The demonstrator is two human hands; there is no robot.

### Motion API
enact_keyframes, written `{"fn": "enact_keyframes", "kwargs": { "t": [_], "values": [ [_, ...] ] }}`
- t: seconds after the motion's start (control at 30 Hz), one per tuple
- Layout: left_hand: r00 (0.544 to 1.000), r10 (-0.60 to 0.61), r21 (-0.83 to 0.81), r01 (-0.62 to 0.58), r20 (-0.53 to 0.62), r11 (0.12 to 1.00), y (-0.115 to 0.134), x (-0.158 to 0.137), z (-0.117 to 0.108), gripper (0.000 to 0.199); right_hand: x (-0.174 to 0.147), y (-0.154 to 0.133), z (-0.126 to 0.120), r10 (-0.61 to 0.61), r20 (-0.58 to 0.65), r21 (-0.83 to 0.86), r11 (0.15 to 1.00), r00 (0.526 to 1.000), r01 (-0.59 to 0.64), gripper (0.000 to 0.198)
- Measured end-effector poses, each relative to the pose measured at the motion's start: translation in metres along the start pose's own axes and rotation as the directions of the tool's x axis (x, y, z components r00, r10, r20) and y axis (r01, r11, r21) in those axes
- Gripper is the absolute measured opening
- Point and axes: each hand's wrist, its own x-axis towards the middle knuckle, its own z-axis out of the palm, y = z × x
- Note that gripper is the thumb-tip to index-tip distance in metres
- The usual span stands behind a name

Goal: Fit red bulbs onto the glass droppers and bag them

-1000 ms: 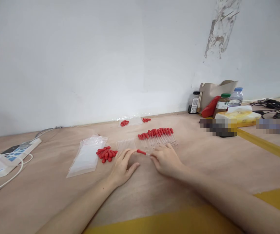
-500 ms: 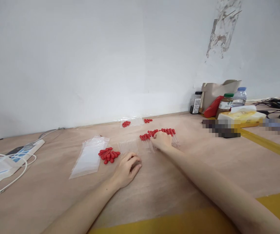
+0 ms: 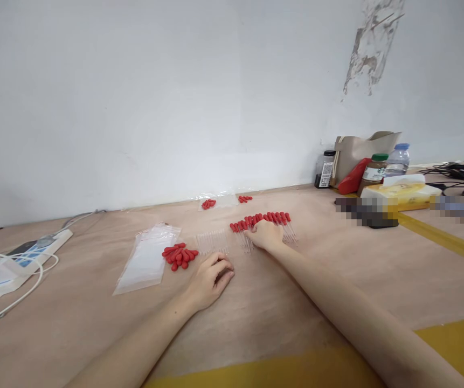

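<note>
My left hand (image 3: pixel 212 277) rests on the brown table covering with its fingers loosely bent, a gap below the thumb and nothing held. Just beyond its fingertips lies a row of clear thin tubes (image 3: pixel 211 242), and to its left a pile of red rubber bulbs (image 3: pixel 179 255). Further right, my right hand (image 3: pixel 267 235) is closed and bent down over a row of droppers (image 3: pixel 282 217), red bulbs on clear tubes, lying side by side. It covers the middle tubes. Its fingertips are mostly hidden, so what they grip does not show.
Clear plastic bags (image 3: pixel 146 258) lie left of the loose bulbs. Two small groups of red bulbs (image 3: pixel 208 204) are by the wall on clear plastic. A power strip (image 3: pixel 25 267) with cables is far left; bottles, a tissue pack (image 3: pixel 401 194) and a beige bag (image 3: pixel 361 156) stand right.
My right hand has drawn slightly down from the red bulbs toward the tubes, so more bulbs in the row show. My left hand has stayed in place.
</note>
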Motion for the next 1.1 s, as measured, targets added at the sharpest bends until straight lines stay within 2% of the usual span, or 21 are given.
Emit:
{"fn": "enact_keyframes", "kwargs": {
  "t": [0.27,0.5,0.67,0.77,0.87,0.97,1.1],
  "values": [
    [1.0,-0.003,-0.008,0.003,0.011,1.0,0.001,0.0,-0.001,0.013,0.002,0.01,-0.007,-0.004,-0.005,-0.05,0.999,1.0,0.003,0.034],
    [1.0,-0.007,0.001,0.007,0.005,1.0,0.001,0.0,-0.001,0.012,0.002,0.006,-0.004,-0.006,-0.01,-0.041,0.999,1.0,0.006,0.03],
    [1.0,-0.01,0.016,0.01,0.02,1.0,0.002,0.001,-0.002,0.012,0.003,0.007,-0.005,0.039,-0.019,-0.047,0.998,0.999,-0.04,0.029],
    [1.0,-0.015,0.043,0.014,0.01,0.999,0.001,0.0,-0.001,0.01,0.003,0.008,-0.006,0.017,-0.046,-0.035,0.999,0.999,-0.018,0.029],
    [0.995,-0.069,0.148,0.08,-0.076,0.986,0.001,-0.001,0.0,0.009,-0.003,0.003,-0.005,-0.074,-0.088,-0.003,0.997,0.993,0.074,0.027],
    [0.97,-0.139,0.281,0.192,-0.198,0.94,0.0,0.001,-0.003,0.012,-0.014,-0.008,-0.002,-0.18,-0.097,0.031,0.982,0.979,0.184,0.024],
    [0.937,-0.204,0.416,0.312,-0.283,0.854,-0.013,0.006,-0.024,0.011,-0.024,-0.029,0.006,-0.278,-0.057,0.009,0.96,0.959,0.279,0.026]
  ]
}}
